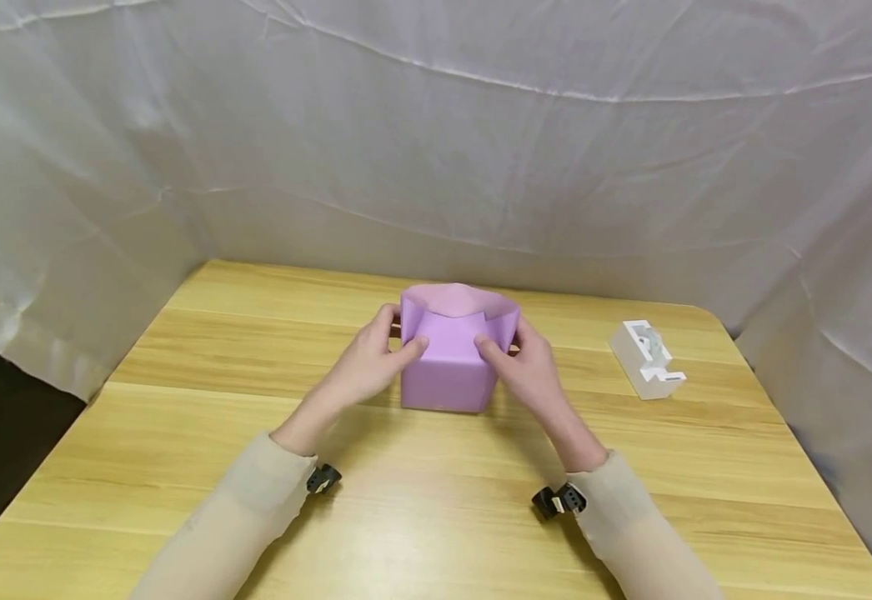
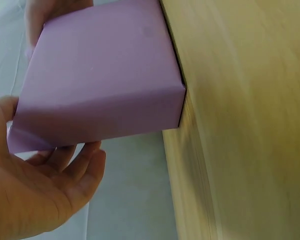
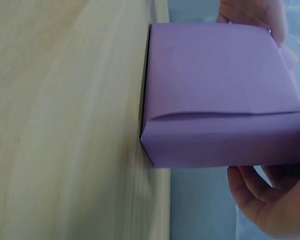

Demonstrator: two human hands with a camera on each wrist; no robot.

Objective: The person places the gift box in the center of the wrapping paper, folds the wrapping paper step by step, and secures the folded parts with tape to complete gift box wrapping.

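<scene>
A box wrapped in purple paper (image 1: 448,385) stands on the table in the head view. Its front flap lies folded over the top, while the loose paper at the back and sides still stands up. My left hand (image 1: 367,360) holds the left side, thumb on the top flap and fingers behind the side paper. On the opposite side my right hand (image 1: 532,373) grips likewise, its thumb near the flap's right edge. In the left wrist view the wrapped box (image 2: 102,65) has a smooth face. A folded paper seam crosses the box (image 3: 225,70) in the right wrist view.
A white tape dispenser (image 1: 640,367) sits on the wooden table (image 1: 271,350), to the right of the box. Pale cloth (image 1: 436,150) hangs behind the table and along both sides. Small black wrist cameras (image 1: 323,478) are worn at both cuffs.
</scene>
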